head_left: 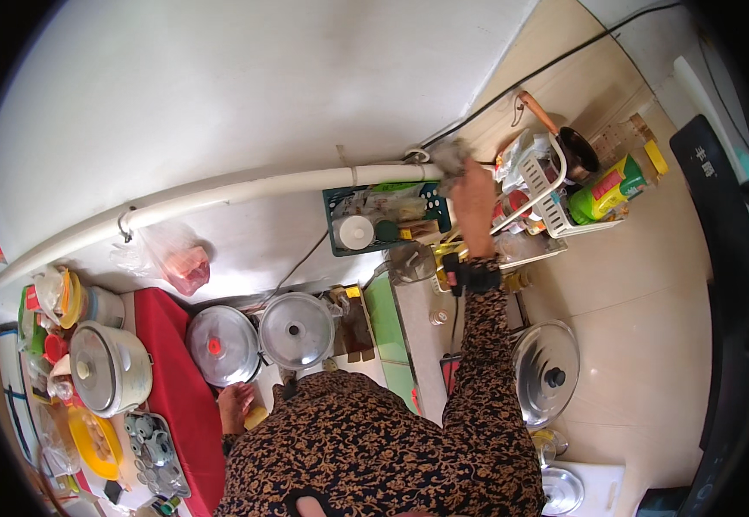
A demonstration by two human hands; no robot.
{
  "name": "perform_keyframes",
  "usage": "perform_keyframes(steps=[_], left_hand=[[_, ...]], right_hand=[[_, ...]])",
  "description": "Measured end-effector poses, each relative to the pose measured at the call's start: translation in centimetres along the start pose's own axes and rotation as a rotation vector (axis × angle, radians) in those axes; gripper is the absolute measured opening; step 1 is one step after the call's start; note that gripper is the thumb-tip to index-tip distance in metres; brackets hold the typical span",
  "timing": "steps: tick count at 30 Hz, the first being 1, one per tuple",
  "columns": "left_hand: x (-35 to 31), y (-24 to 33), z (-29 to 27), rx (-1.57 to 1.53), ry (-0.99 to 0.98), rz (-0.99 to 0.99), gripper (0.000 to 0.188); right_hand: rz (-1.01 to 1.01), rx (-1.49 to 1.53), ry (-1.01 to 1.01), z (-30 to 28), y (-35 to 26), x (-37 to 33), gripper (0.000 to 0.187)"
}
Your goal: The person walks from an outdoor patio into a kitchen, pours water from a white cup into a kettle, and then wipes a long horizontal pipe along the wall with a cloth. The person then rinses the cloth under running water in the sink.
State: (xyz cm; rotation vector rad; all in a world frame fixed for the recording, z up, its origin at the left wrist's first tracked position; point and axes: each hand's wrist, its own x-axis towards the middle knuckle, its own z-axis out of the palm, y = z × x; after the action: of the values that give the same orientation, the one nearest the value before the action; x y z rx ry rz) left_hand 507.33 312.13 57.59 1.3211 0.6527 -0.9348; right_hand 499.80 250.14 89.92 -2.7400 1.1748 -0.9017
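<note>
One right hand (475, 202) reaches high, fingers grasping grey cloth (452, 154), grip unclear on the lowered left hand (235, 403).

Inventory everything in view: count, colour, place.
Round pipe: 1, white, along wall
Blurred bundle: 1, grey, by pipe
Plastic basket: 1, teal, below pipe
Plastic rack: 1, white, right
Round metal lids: at least 3, silver, both sides
Round lidded cooker: 1, white, left
Oval plastic basin: 1, yellow, left
Draped cloth: 1, red, left
Smaller items: many, mixed, both sides
Patterned garment: 1, black and brown, centre
Left hand: 1, bare, near lid
Right hand: 1, bare, at bundle
</note>
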Motion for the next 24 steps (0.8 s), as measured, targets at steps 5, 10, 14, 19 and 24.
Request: perform_keyframes(steps=[5, 10, 14, 19, 24], left_hand=[[1.2, 0.7, 1.1, 0.082, -0.048, 0.028, 0.035], [0.8, 1.4, 1.7, 0.083, -0.069, 0.06, 0.038], [0.7, 1.0, 1.2, 0.086, -0.055, 0.019, 0.04], [1.9, 1.1, 1.9, 0.147, -0.109, -0.005, 0.043], [2.9, 2.3, 4.7, 0.158, -0.159, 0.031, 0.036]], right_hand=[[-0.266, 0.031, 0.034, -0.5, -0.4, -1.8, 0.042], [-0.093, -0.15, 0.087, -1.7, 3.4, 0.3, 0.036], [-0.015, -0.268, 0.176, -0.4, 3.3, 0.2, 0.034], [-0.236, -0.039, 0.262, -0.1, 3.0, -1.3, 0.038], [-0.042, -0.114, 0.184, -1.0, 4.4, 0.2, 0.039]])
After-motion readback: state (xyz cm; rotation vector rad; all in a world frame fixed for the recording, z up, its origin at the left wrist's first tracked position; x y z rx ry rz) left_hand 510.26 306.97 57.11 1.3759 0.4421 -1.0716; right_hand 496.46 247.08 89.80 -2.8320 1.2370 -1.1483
